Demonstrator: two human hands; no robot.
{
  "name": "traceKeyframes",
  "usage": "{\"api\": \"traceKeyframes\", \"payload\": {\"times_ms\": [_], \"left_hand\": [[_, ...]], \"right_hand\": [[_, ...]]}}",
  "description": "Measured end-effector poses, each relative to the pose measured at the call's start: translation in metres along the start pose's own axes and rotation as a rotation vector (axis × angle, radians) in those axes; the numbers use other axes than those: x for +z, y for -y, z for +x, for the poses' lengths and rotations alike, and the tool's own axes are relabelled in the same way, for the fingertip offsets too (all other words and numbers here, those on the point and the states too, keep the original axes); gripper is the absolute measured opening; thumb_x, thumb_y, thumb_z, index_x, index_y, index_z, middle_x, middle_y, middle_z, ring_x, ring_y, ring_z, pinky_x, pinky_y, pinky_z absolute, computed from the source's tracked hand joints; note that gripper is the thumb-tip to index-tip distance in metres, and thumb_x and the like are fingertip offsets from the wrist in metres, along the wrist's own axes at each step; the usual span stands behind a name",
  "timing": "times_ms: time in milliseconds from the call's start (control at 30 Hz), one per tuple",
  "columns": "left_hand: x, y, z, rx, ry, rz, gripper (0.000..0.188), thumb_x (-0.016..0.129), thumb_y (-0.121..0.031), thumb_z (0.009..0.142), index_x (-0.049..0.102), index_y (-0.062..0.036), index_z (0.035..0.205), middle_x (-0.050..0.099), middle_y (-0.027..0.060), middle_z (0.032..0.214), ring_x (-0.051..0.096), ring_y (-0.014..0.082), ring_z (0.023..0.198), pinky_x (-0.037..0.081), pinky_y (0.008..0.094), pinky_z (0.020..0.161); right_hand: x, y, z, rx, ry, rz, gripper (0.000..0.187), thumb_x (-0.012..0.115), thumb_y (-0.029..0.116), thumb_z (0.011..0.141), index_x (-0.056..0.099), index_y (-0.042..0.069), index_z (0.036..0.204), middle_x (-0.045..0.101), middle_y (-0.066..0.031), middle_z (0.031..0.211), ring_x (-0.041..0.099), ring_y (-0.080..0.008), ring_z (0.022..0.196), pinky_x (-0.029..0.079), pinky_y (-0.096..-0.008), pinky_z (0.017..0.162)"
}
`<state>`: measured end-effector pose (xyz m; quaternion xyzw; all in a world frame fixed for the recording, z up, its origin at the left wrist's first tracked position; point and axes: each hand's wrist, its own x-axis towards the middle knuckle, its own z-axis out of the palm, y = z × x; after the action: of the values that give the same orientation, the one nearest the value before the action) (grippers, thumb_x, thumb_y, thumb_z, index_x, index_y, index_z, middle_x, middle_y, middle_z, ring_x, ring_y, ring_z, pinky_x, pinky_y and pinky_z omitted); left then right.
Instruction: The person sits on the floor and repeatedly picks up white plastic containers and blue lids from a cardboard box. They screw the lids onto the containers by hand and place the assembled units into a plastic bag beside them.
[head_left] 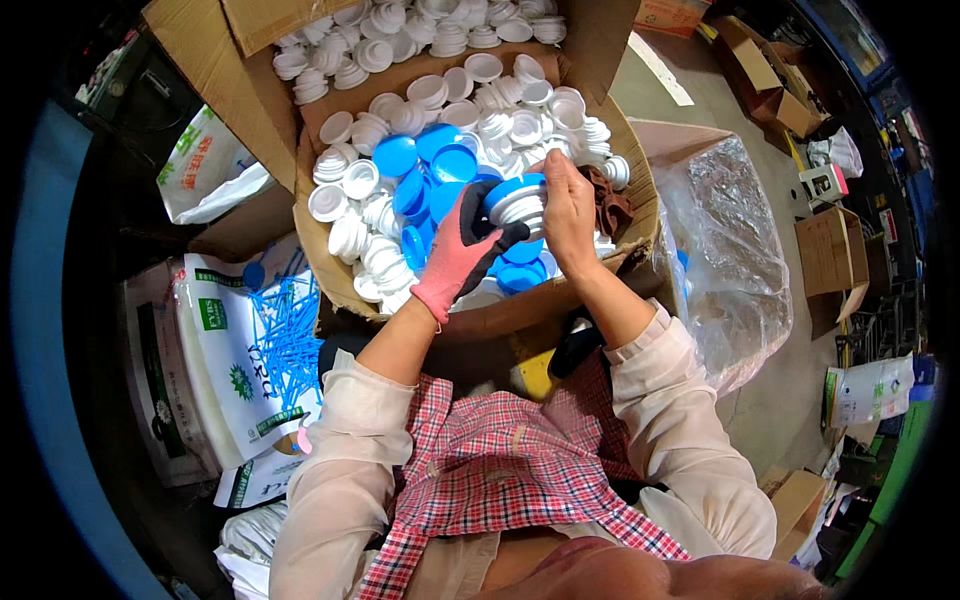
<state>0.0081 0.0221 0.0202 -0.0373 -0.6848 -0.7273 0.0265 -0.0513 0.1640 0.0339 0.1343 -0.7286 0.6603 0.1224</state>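
Cap (pixel 517 207), white and ribbed with a blue top, held up between both hands over the near part of an open box (pixel 480 322). Tilted, blue face toward the upper left.

Left hand (pixel 468 245): pink glove with black fingers, these curled round the cap's left side. Right hand (pixel 569 212): bare, fingers closed in along the cap's right side, thumb side uppermost. Both sets narrow, gripping the one piece between them.

Box contents: white caps (pixel 381 248) heaped in no order, many nested in short stacks. Blue lids (pixel 396 156) clustered in the middle, behind and left of the hands, more below them. Brown cloth (pixel 609 206) at the right inside edge. Further white pieces (pixel 374 54) beyond, at the top of view, past a strip of cardboard.

Left of box: thin blue sticks (pixel 285 345) scattered over a white sack (pixel 225 375). Right of box: clear plastic liner (pixel 735 240), crumpled, on the floor side. Person wears a red checked apron (pixel 500 465) over pale sleeves (pixel 675 400).
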Motion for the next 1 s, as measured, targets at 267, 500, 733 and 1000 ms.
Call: {"api": "traceKeyframes", "payload": {"times_ms": [267, 500, 733, 1000], "left_hand": [[0.013, 0.025, -0.006, 0.178, -0.164, 0.324, 0.046, 0.07, -0.004, 0.074, 0.056, 0.001, 0.118, 0.064, 0.0199, 0.108, 0.065, 0.0291, 0.098, 0.049, 0.0338, 0.087], [0.011, 0.021, 0.003, 0.026, -0.166, -0.151, 0.044, 0.07, -0.004, 0.077, 0.055, 0.0028, 0.117, 0.063, 0.0078, 0.101, 0.055, 0.0118, 0.09, 0.047, 0.0286, 0.082], [0.028, 0.02, -0.011, 0.177, -0.28, 0.427, 0.047, 0.068, -0.002, 0.075, 0.055, 0.0017, 0.12, 0.065, 0.0209, 0.105, 0.065, 0.0282, 0.094, 0.049, 0.0348, 0.084], [0.02, 0.042, -0.008, 0.056, -0.294, 0.476, 0.05, 0.071, -0.01, 0.075, 0.055, -0.0004, 0.121, 0.063, 0.0216, 0.108, 0.061, 0.0366, 0.098, 0.048, 0.0391, 0.085]], "right_hand": [[-0.003, -0.017, 0.012, 0.098, -0.038, 0.011, 0.061, 0.04, 0.044, 0.101, 0.049, -0.001, 0.06, 0.045, -0.0022, 0.057, 0.039, -0.0111, 0.058, 0.035, -0.0297, 0.056], [0.0, -0.017, 0.015, 0.425, -0.053, 0.344, 0.058, 0.04, 0.048, 0.099, 0.059, 0.002, 0.07, 0.057, -0.0047, 0.069, 0.047, -0.0122, 0.06, 0.04, -0.0271, 0.059], [-0.006, -0.023, 0.013, 0.338, -0.062, 0.139, 0.054, 0.048, 0.045, 0.097, 0.051, 0.004, 0.063, 0.043, 0.0015, 0.062, 0.035, -0.0097, 0.062, 0.031, -0.0282, 0.057], [0.001, -0.037, 0.014, 0.486, -0.051, 0.168, 0.052, 0.051, 0.048, 0.095, 0.057, 0.004, 0.068, 0.048, 0.0014, 0.063, 0.039, -0.009, 0.058, 0.034, -0.0259, 0.056]]}}
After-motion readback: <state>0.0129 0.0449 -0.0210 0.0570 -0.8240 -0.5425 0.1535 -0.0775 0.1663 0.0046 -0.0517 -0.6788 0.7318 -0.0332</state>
